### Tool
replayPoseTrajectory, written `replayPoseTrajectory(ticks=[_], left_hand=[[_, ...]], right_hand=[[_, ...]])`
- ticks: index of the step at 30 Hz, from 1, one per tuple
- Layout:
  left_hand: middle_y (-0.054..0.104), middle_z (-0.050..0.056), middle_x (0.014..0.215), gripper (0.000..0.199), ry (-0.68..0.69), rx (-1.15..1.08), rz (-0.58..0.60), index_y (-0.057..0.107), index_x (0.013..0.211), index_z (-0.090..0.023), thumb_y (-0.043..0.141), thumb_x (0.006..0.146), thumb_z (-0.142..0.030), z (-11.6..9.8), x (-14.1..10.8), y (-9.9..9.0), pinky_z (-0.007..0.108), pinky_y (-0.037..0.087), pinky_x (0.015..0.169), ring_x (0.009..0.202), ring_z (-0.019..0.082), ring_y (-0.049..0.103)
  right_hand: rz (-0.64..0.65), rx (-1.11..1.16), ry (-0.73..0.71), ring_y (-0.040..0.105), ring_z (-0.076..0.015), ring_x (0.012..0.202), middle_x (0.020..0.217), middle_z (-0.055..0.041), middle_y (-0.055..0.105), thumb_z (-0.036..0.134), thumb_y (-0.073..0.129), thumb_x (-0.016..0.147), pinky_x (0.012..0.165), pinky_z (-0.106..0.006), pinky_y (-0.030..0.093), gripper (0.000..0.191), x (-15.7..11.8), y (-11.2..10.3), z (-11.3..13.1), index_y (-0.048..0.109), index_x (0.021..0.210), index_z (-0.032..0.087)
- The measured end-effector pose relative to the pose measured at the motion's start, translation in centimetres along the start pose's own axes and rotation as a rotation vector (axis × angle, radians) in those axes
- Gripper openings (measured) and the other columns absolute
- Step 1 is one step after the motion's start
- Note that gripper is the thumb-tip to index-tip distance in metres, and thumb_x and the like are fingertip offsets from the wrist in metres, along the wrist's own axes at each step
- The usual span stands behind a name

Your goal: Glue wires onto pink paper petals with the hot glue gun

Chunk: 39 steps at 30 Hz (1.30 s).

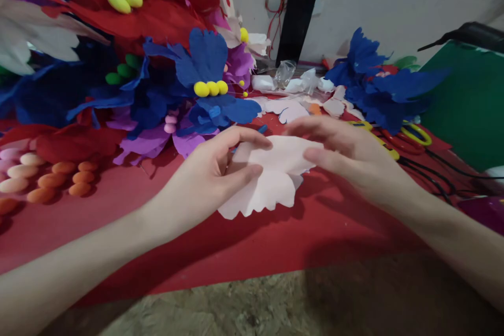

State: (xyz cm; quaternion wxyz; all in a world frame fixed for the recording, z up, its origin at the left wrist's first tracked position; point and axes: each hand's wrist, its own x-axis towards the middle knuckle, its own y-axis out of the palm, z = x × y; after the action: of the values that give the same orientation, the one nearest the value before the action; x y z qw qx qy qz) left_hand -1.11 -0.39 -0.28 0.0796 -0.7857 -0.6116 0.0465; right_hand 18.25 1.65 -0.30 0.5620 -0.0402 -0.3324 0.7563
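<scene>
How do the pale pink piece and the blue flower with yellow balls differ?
The pale pink piece is in the left hand; the blue flower is untouched. The pale pink piece shows no balls; the blue flower has yellow balls across it. Both have uneven edges.

Left hand (214, 170), right hand (354, 155) — both seemingly curved

Both forearms are bare from the edges of the frame to the wrists, the left forearm (90, 257) coming from the lower left and the right forearm (437, 226) from the lower right. They look smooth and slim, tapering toward narrow wrists. The left hand (218, 170) and right hand (350, 152), near the centre, are ungloved, with slender fingers and rounded thumb tips.
</scene>
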Motion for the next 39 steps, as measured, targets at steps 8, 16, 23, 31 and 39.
replayPoseTrajectory(ticks=[8, 16, 23, 31, 39], left_hand=[[0.069, 0.002, 0.076, 0.022, -0.181, -0.491, 0.116, 0.068, 0.088, -0.018, 0.067, 0.070, -0.030, 1.5, 0.1, 0.8, 0.022, 0.047, 0.061, 0.069, 0.017, 0.063], [0.065, 0.001, 0.063, 0.009, -0.167, -0.600, -0.027, 0.066, 0.067, -0.014, 0.065, 0.073, -0.020, 2.4, 0.1, 1.1, 0.018, 0.045, 0.055, 0.056, 0.010, 0.056], [0.069, 0.003, 0.088, 0.019, -0.145, -0.561, 0.012, 0.067, 0.085, -0.017, 0.059, 0.079, -0.033, 2.5, -0.5, 1.6, 0.030, 0.046, 0.087, 0.092, 0.020, 0.061], [0.068, 0.005, 0.092, 0.019, -0.271, -0.578, 0.076, 0.064, 0.089, -0.015, 0.058, 0.080, -0.031, 2.8, -1.5, 2.6, 0.034, 0.043, 0.089, 0.094, 0.023, 0.060], [0.064, 0.002, 0.100, 0.019, -0.201, -0.613, 0.203, 0.062, 0.093, -0.019, 0.058, 0.080, -0.033, 3.4, -2.3, 3.4, 0.031, 0.038, 0.094, 0.106, 0.020, 0.052]], right_hand=[[0.202, 0.457, 0.436, 0.059, -0.0093, 0.061, 0.066, 0.0012, 0.065, 0.027, 0.071, 0.065, 0.057, -0.019, 0.046, 0.013, 0.4, -0.5, -0.6, 0.065, 0.072, 0.018], [0.158, 0.543, 0.508, 0.059, -0.0066, 0.061, 0.070, 0.0003, 0.066, 0.026, 0.074, 0.063, 0.056, -0.015, 0.045, 0.022, 0.6, -0.4, -1.4, 0.064, 0.078, 0.015], [0.306, 0.506, 0.586, 0.055, -0.0105, 0.050, 0.066, -0.0021, 0.063, 0.037, 0.062, 0.072, 0.041, -0.020, 0.039, 0.030, -0.4, 1.5, -0.1, 0.054, 0.091, 0.015], [-0.157, -0.462, -0.402, 0.050, -0.0225, 0.110, 0.114, -0.0096, 0.057, 0.024, 0.049, 0.084, 0.094, -0.042, 0.042, 0.032, -1.3, 2.2, -0.3, 0.052, 0.116, 0.020], [-0.095, -0.579, -0.590, 0.051, -0.0230, 0.108, 0.117, -0.0096, 0.060, 0.016, 0.047, 0.085, 0.092, -0.042, 0.044, 0.028, -1.8, 2.6, 0.2, 0.057, 0.111, 0.016]])
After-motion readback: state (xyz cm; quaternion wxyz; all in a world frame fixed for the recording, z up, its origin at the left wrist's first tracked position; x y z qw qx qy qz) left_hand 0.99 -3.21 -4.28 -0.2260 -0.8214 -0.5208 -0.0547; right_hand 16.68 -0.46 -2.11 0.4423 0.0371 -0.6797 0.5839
